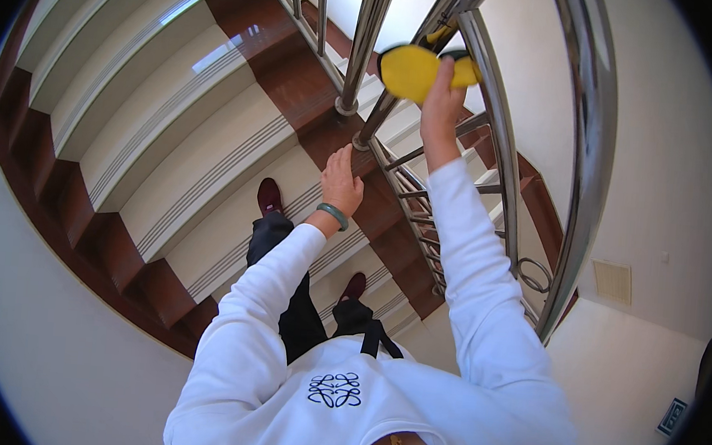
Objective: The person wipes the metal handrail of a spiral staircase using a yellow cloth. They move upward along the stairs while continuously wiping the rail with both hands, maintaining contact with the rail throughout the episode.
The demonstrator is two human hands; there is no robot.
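My right hand [444, 104] is raised at the stair railing, thumb over a yellow, dark-edged flat pad [408, 73]. The pad is blurred and lies against or just in front of the steel railing post [398, 91]; contact cannot be made out. A small yellow patch shows on or behind the metal above it, perhaps a reflection. My left hand [342, 180], with a green bangle [333, 216] at the wrist, hangs over the stairs near the post's foot, fingers extended and nothing held.
Cream stairs [213, 129] with dark grip lines and a reddish-brown border [321, 107] curve around at left. A curved steel handrail [588, 146] rises at right. My dark red shoes, the left one [269, 195] and the right one [356, 285], stand on different steps.
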